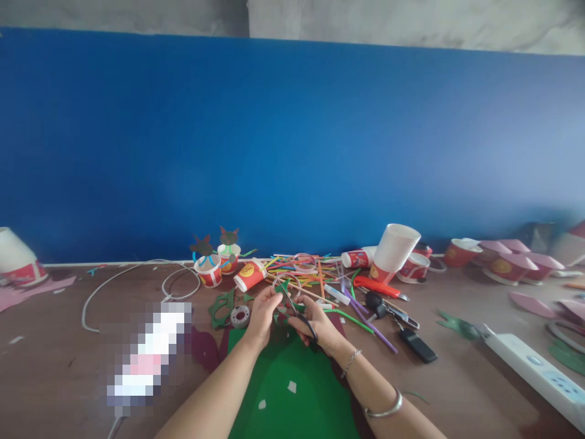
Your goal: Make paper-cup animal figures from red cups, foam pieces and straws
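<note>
Your left hand (261, 315) pinches a small green cutout (282, 289) between its fingers (274, 297), holding it up just above the table. Your right hand (317, 327) is clenched around black-handled scissors (307, 326), whose blades reach up to the cutout. Both hands are over a large green craft sheet (290, 390), which lies on the brown table (55, 366) with pale scraps on it.

Just left of your left hand sit a roll of tape (240, 316) and an openwork green shape (222, 309). Beyond your hands lies a heap of coloured straws (297, 269), with red-printed paper cups (208, 271) to its left and a red utility knife (375, 286) to its right. A black key fob (418, 345) lies nearer your right hand, and a white power strip (532, 372) runs along the right. A pixelated object (147, 353) on the left cannot be made out.
</note>
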Demonstrator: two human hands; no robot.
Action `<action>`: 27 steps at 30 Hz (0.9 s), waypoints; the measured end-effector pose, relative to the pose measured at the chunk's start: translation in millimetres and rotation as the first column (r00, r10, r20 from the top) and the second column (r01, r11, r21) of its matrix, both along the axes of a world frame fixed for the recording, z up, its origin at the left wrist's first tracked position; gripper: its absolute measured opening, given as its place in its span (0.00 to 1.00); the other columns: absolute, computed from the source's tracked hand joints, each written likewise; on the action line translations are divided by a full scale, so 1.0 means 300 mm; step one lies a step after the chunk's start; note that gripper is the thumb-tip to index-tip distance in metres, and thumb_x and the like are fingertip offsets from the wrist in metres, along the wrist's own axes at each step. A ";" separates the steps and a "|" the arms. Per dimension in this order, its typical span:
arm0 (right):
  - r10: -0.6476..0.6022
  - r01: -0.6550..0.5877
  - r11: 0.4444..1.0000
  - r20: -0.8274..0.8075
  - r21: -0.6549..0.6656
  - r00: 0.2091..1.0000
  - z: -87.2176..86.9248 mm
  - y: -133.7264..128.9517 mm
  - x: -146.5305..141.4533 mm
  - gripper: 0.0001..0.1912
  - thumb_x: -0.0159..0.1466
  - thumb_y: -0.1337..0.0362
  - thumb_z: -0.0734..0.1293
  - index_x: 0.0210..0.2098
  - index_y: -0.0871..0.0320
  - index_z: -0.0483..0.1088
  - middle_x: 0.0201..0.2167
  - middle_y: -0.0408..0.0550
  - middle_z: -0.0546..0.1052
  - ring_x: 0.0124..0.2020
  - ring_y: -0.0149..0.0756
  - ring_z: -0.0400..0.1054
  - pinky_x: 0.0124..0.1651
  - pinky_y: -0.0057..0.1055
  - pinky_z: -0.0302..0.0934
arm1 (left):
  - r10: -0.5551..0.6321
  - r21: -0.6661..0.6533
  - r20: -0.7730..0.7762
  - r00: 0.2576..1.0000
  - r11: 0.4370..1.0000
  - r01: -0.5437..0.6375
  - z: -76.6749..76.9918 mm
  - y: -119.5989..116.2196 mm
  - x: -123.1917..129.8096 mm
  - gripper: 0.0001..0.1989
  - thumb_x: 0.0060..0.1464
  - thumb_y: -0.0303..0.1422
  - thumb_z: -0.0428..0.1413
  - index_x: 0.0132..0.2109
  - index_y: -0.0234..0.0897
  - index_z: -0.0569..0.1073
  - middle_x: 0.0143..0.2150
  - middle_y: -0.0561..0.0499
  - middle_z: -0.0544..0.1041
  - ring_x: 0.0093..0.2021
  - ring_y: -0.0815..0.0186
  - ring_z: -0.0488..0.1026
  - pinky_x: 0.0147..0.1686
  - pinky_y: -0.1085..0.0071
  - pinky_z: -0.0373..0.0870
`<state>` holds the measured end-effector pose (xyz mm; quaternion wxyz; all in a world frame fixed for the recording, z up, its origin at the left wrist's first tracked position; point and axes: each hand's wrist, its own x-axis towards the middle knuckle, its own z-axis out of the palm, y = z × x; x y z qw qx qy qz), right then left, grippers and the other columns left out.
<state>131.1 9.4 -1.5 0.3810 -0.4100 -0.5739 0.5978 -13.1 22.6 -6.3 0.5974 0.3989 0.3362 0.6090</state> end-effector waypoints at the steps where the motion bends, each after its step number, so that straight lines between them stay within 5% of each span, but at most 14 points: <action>1: -0.002 0.002 1.000 0.002 0.001 1.000 0.001 0.000 0.000 0.25 0.50 0.54 0.72 0.41 0.56 0.57 0.10 0.29 0.64 0.09 0.23 0.54 0.11 0.18 0.50 | 0.000 0.000 -0.003 1.000 1.000 0.000 -0.001 0.000 -0.001 0.09 0.47 0.33 0.58 0.25 0.36 0.66 0.22 0.55 0.69 0.26 0.70 0.66 0.33 0.73 0.62; 10: 0.003 -0.003 1.000 -0.001 -0.003 1.000 -0.006 0.002 0.003 0.25 0.51 0.55 0.72 0.41 0.56 0.58 0.10 0.30 0.64 0.09 0.23 0.54 0.11 0.18 0.50 | 0.061 -0.028 -0.033 0.998 0.998 -0.062 0.012 -0.006 0.000 0.10 0.45 0.36 0.59 0.26 0.36 0.66 0.23 0.55 0.69 0.27 0.70 0.66 0.31 0.74 0.61; 27: 0.075 -0.075 0.997 0.002 0.002 0.997 0.028 -0.002 0.014 0.21 0.52 0.54 0.69 0.38 0.57 0.58 0.13 0.31 0.64 0.10 0.22 0.53 0.12 0.19 0.48 | -0.030 -0.056 -0.007 1.000 0.998 0.030 0.019 -0.004 -0.009 0.13 0.43 0.34 0.60 0.24 0.36 0.62 0.22 0.57 0.66 0.24 0.72 0.64 0.28 0.76 0.59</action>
